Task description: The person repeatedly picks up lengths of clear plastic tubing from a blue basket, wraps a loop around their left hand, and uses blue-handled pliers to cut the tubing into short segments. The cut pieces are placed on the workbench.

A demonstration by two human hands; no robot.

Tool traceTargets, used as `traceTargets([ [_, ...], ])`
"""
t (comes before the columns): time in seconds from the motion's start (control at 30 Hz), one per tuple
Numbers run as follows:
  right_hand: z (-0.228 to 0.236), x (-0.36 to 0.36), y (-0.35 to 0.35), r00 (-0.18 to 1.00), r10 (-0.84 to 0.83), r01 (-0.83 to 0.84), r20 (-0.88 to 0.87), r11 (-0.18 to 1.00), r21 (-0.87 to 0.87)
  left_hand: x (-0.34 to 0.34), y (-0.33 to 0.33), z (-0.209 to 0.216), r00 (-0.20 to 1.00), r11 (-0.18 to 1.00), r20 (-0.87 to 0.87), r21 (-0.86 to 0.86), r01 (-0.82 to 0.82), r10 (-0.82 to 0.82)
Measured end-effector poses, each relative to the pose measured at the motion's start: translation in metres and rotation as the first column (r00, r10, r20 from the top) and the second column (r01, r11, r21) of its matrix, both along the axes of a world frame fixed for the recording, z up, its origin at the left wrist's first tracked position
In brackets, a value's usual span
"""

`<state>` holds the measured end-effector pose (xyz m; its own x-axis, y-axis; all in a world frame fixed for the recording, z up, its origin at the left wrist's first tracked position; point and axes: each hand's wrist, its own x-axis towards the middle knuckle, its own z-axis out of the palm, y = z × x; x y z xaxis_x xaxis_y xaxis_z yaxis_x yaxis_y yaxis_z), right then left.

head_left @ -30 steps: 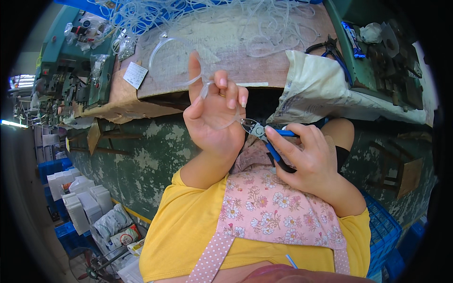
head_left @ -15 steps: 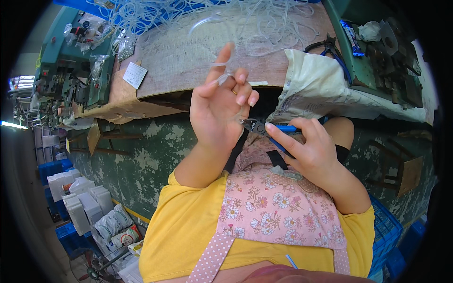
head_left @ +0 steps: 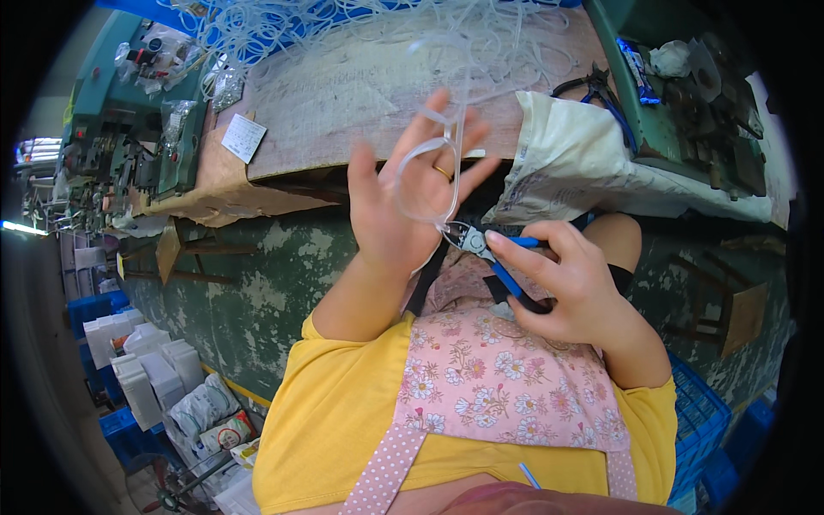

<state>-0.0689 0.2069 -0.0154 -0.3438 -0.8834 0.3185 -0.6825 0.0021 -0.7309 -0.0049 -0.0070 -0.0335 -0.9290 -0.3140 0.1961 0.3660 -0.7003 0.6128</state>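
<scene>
My left hand point(head_left: 390, 206) is raised above my lap, palm up, with its fingers spread and slightly blurred. In front of its palm hangs a loop of clear plastic tubing point(head_left: 427, 146), not gripped by the fingers. The lower end of that loop meets the jaws of a pair of blue-handled nippers point(head_left: 472, 240). My right hand point(head_left: 571, 275) grips the nippers, thumb on one side and fingers around the handles, and the handles stand apart. Whether the jaws are closed on the tubing I cannot tell.
A heap of clear tubing point(head_left: 283, 30) covers the table's far side. A second pair of blue-handled pliers point(head_left: 598, 86) lies at the right, beside a white sack point(head_left: 558, 146) draped over the edge. Green machines point(head_left: 176, 137) flank the table. A small white label point(head_left: 244, 137) lies left.
My left hand's fingers have gone from curled around the tubing to spread apart, and the loop now shows in front of the palm. The nippers have turned, their handles further apart.
</scene>
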Motion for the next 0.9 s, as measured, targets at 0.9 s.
traceTargets([
  [0.9,0.000,0.015,0.004,0.952,-0.111,0.136,-0.284,0.988,0.067,-0.002,0.006,0.020,0.964,0.966,-0.063,0.017,-0.260,0.260],
])
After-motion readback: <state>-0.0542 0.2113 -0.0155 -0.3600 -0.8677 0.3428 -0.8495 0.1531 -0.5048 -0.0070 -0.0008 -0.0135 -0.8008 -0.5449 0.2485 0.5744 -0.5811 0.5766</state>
